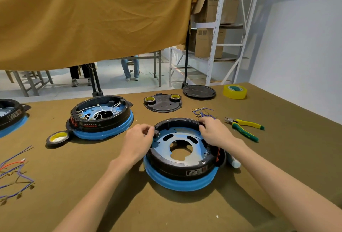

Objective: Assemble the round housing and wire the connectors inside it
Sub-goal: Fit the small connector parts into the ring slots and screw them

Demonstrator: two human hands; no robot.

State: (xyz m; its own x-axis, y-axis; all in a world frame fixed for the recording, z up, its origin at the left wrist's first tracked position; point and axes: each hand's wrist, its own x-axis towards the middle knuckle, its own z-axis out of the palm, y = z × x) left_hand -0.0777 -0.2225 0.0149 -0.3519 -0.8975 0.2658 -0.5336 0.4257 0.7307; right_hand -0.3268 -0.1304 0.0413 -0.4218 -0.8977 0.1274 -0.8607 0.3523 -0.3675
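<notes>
Round housing (185, 169) — black ring, blue base, upright.

Bare table (277, 176) lies open along the near edge and toward the right edge. Pliers (244, 126), loose wires (202, 112) and a black cover plate (162, 103) crowd the far side behind the round housing (183, 157).

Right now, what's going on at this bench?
A person is working on a round housing that stands on a blue ring on the table. The left hand pinches a small black connector at the housing's left rim, and the right hand grips the far right rim. No wires are inside it yet. A loose bundle of blue wires lies just behind, pliers to the right, and a second housing, already wired, sits to the left.
</notes>
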